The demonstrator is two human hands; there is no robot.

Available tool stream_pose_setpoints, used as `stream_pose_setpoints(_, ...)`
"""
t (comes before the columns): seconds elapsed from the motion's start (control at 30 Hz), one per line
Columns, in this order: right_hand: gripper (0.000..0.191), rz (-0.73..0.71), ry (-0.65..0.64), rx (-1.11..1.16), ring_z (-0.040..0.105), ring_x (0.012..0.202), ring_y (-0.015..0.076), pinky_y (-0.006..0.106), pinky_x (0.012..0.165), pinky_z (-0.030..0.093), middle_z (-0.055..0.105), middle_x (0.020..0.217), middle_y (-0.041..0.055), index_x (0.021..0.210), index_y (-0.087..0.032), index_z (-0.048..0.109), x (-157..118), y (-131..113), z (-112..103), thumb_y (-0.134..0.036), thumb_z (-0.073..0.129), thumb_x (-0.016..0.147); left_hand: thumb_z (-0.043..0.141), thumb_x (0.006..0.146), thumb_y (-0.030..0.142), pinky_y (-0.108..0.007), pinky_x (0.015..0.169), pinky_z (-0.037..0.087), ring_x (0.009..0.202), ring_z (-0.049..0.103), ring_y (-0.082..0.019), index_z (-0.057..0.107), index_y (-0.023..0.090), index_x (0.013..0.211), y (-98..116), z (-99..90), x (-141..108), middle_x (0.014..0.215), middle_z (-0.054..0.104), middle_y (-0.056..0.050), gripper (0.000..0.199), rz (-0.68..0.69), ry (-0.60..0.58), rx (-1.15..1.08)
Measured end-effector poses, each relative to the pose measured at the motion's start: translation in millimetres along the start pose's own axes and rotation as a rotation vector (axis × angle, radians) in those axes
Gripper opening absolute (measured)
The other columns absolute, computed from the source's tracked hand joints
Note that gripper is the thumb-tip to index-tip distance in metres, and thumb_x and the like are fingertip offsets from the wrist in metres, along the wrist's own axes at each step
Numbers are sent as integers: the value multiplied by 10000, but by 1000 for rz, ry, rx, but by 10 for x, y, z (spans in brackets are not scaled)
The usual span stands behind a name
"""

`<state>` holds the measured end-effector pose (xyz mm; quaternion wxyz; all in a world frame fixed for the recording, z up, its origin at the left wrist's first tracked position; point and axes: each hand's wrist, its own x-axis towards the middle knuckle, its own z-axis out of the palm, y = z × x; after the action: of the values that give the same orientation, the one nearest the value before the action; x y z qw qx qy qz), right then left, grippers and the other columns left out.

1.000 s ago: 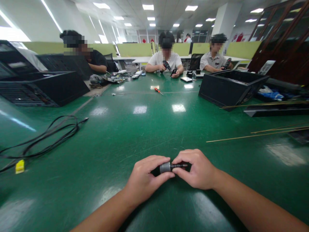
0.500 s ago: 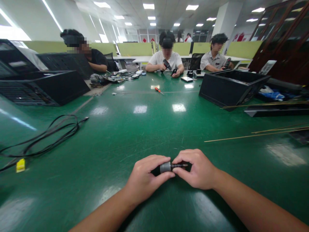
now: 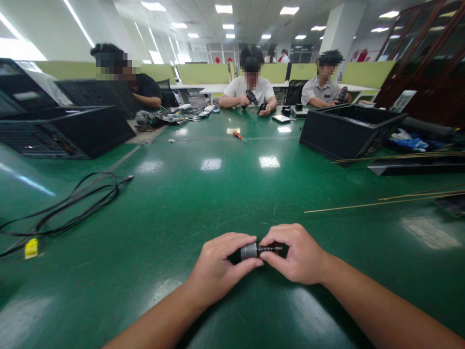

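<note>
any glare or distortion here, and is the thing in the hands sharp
Head view: ceiling lights leave bright glare patches on the green table; head view: the brown cabinet at upper right looks stretched and slanted; head view: the held grey-and-black tool is fairly clear.

Bright, even light comes from ceiling lamps beyond the table, plus a white glow left of it. The table bears pale glare patches and soft shadow below the left hand and right hand, both fairly sharp. At the table's far right, the cabinet leans, stretched and blurry.
</note>
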<state>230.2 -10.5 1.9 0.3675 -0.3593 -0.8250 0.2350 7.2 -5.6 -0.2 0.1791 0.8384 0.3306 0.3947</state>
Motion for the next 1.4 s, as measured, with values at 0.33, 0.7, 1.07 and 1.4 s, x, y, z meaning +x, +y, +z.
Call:
stream_pose_setpoints(0.33,51,11,2,21,627,661,157,271,648,430,707,745,16,871,-183,719,8,-9,-13,-189,694,828,838,784,301,-272,789,609,837,753,-183,734,207,1061,25,-15,2,954,791,-38,311,6,2,4)
stream_pose_setpoints(0.7,53,1,12,20,626,658,154,268,644,428,705,741,9,871,-185,712,-1,9,-2,-184,701,819,848,772,275,-243,805,596,843,748,-161,732,201,1064,20,-16,14,959,790,-21,322,11,8,-8)
stream_pose_setpoints(1.07,59,-10,22,27,618,653,145,261,643,427,698,738,2,867,-186,701,-2,3,-18,-165,703,812,848,774,288,-241,800,596,843,751,-163,733,200,1062,15,-10,7,959,791,-23,322,15,16,7)
stream_pose_setpoints(1.4,58,-15,23,25,614,645,149,267,639,427,695,731,2,864,-192,695,9,1,-9,-168,693,811,841,780,299,-259,789,607,836,754,-175,735,206,1061,12,-27,12,953,792,-32,315,13,11,12)
